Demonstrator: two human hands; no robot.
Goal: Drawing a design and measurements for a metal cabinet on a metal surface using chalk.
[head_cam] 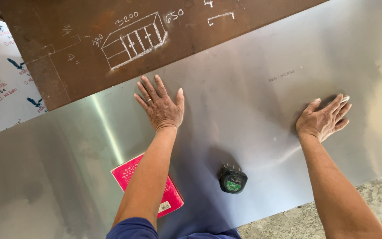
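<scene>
Head view: left hand (pixel 161 106) flat, fingers spread, palm down on large brushed grey steel sheet (pixel 253 79), gripping nothing. Right hand (pixel 323 118) likewise open and pressed flat on the sheet, well apart from the left. Pink rectangular booklet (pixel 130 173) lies under left forearm. Black-green tape measure (pixel 232 179) on the sheet between arms. Rusty brown chalk-marked plate (pixel 67 53) overlaps the sheet's far edge.

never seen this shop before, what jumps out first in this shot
Two bare hands pressed flat on a big shiny metal sheet: left hand near its upper edge, right hand farther right. Above lies a rusty brown plate with a chalk sketch; a pink booklet and tape measure sit nearer.
</scene>
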